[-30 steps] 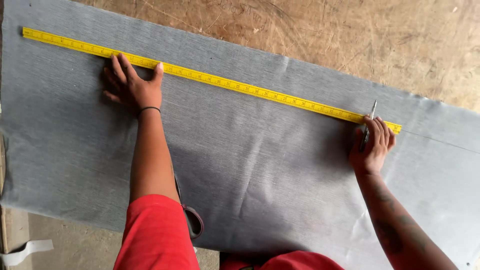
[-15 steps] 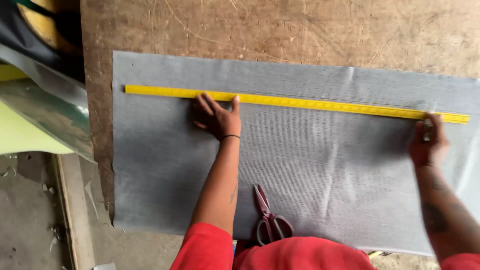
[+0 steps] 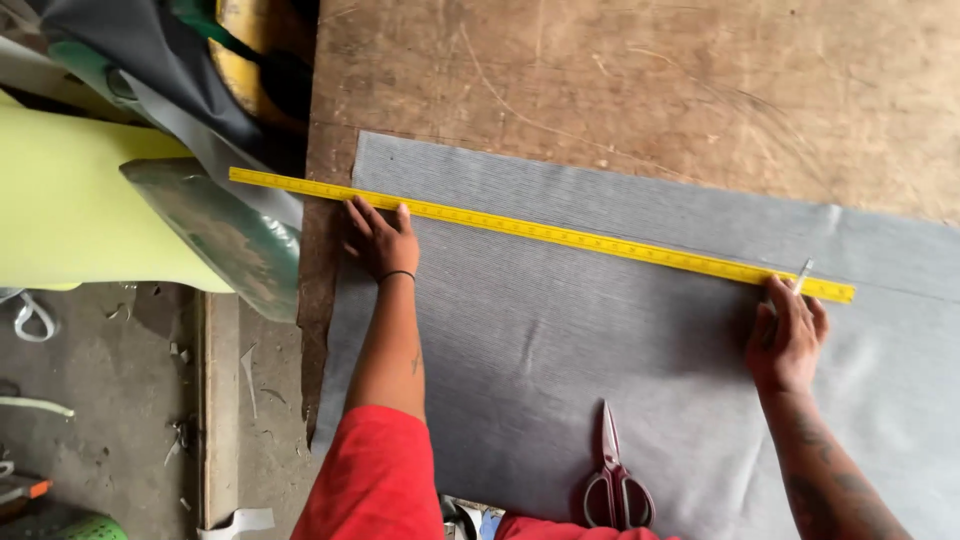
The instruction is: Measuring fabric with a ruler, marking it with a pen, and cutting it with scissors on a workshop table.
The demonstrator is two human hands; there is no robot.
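Long yellow ruler lies diagonal across grey ribbed fabric sheet, its left end overhanging sheet's edge. Left hand flat, fingers spread, pressing ruler w/o gripping. Right hand at ruler's right end, pinching thin pale marker. Red-handled scissors on sheet, well below ruler.

Soft, even daylight across the wooden table, no glare, faint shadow pooling under the right hand, grey fabric weave sharp, dim floor corner lower left, slight edge softness
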